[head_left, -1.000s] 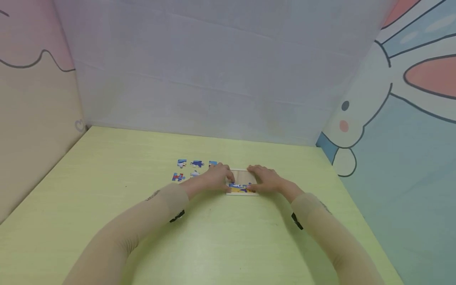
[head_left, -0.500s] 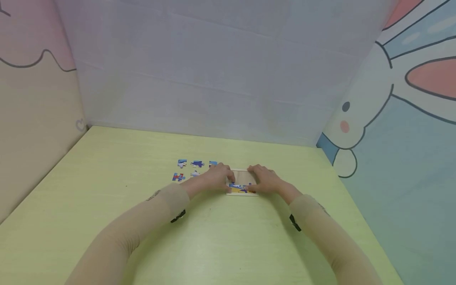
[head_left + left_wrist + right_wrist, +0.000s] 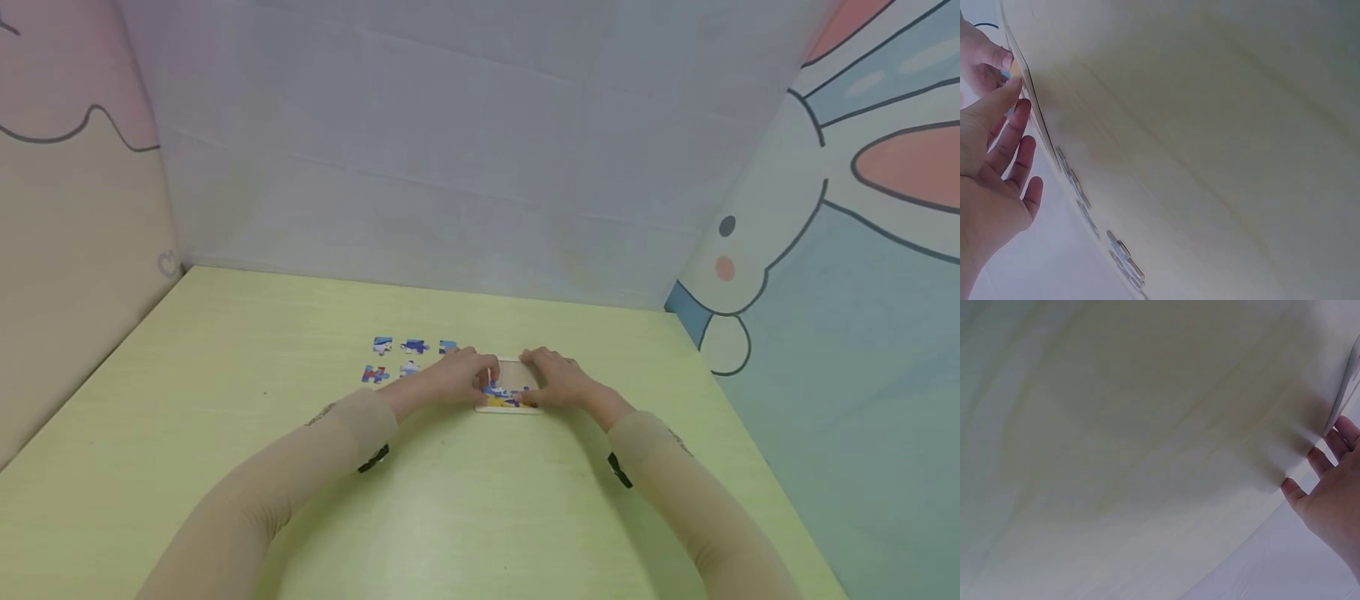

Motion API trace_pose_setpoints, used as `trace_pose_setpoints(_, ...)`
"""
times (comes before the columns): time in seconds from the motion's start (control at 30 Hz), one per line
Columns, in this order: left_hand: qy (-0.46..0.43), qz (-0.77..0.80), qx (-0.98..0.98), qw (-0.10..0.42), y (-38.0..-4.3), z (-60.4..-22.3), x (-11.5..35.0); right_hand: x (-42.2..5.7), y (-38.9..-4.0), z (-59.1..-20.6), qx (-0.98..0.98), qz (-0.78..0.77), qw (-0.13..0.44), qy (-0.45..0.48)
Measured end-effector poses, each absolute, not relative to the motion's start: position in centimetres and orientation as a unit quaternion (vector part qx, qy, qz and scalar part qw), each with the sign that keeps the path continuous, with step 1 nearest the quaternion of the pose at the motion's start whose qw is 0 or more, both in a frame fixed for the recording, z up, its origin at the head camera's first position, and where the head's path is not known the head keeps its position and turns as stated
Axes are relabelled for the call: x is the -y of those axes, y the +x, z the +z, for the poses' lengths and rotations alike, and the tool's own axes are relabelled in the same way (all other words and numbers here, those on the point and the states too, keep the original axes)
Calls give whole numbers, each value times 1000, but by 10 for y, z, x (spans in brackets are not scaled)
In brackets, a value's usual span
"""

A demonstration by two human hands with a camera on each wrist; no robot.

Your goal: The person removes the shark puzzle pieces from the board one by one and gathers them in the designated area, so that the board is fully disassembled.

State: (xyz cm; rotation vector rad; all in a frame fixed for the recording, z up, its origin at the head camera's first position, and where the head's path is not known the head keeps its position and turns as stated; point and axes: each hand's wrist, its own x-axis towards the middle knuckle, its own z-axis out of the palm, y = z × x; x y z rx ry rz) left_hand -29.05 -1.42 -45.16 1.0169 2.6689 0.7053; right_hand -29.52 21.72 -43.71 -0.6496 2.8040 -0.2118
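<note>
Left hand is pinching a small blue-and-white jigsaw piece, leaning, long axis unclear, at the pale rectangular wooden frame, whose near rim runs left-right. Right hand's fingers are spread along its right side.

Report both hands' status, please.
Left hand pinching blue-and-white puzzle piece; right hand touching pale rectangular wooden frame; frame partly filled; nothing visibly blocking.

Head view high, forward and down; 2 wrist views close, askew, table common to all 3.
</note>
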Motion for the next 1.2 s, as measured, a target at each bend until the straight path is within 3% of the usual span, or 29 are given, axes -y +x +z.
trace_pose_setpoints(0.6, 353, 306, -881, 77, -295, -435, 35, -216, -298, -441, -963, -55, 129, -228)
trace_pose_setpoints(1.2, 330, 356, -871, 80, -293, -409, 87, -220, -301, -435, -956, -50, 143, -250)
